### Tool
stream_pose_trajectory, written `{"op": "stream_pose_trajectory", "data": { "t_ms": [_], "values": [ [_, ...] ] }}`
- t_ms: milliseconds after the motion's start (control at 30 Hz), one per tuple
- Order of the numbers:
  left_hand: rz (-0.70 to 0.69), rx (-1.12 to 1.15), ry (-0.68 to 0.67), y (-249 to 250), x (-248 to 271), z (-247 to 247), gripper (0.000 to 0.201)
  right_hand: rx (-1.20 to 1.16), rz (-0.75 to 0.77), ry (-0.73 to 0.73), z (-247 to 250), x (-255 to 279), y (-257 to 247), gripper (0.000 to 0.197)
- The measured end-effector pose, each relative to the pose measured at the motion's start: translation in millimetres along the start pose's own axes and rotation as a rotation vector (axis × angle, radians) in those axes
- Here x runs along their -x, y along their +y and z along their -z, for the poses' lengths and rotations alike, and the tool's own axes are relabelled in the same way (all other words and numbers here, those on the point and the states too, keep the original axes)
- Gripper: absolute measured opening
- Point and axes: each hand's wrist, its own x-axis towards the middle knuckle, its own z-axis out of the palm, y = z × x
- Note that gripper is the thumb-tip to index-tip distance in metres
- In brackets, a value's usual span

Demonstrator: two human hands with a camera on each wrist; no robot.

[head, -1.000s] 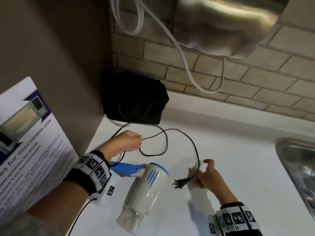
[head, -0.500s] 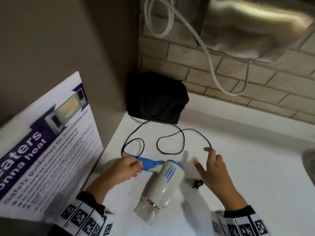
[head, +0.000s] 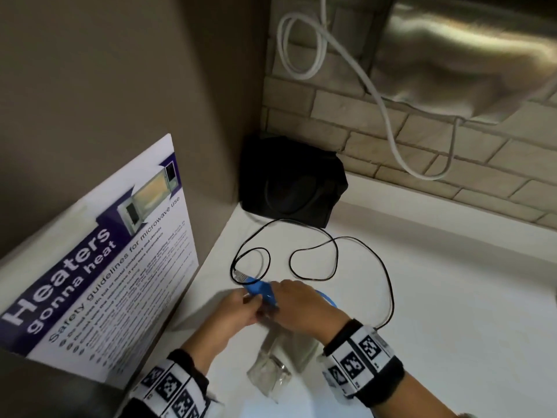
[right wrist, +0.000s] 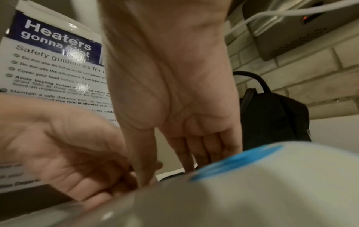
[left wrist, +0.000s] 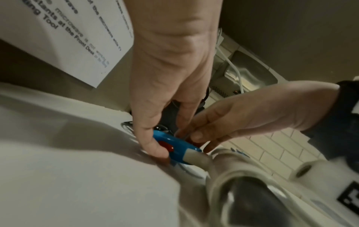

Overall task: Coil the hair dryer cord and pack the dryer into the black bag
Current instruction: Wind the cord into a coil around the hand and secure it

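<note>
Right hand [head: 297, 306] has dropped the plug, now both hands pinch the hair dryer's blue handle [head: 260, 289]; left hand [head: 238, 312] too, cord [head: 313, 260] still loose beyond them.

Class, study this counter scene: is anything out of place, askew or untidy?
Yes. The black cord sprawls in loose, uneven loops across the white counter rather than a coil. The hair dryer lies on its side outside the black bag.

The hair dryer [head: 272, 354] looks like smooth plastic, handle [left wrist: 174, 145] glossy blue; black bag [head: 291, 182] at 12 o'clock is matt cloth; cord [head: 388, 285] thin and black; counter [head: 452, 312] smooth white; poster [head: 99, 267] glossy; wall [head: 422, 152] rough brick.
</note>
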Motion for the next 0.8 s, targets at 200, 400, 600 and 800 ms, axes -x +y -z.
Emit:
{"op": "stream_pose_trajectory", "data": {
  "t_ms": [200,400,600,800],
  "values": [
    [-0.068,0.082,-0.073,7.9,2.8,-5.5,0.037,-0.049,-0.045,0.033,2.0,3.4,4.4,0.052],
    [-0.213,0.175,-0.03,31.8,12.6,-8.3,0.026,-0.304,0.017,0.087,24.7,25.9,11.2,0.055],
    [-0.424,0.186,-0.017,60.1,27.9,-12.4,0.047,-0.569,0.09,0.214,50.6,53.8,12.2,0.063],
    [-0.545,-0.041,-0.034,71.3,38.5,-13.4,0.03,-0.863,0.058,0.401,78.4,71.6,6.8,0.044]
  ]
}}
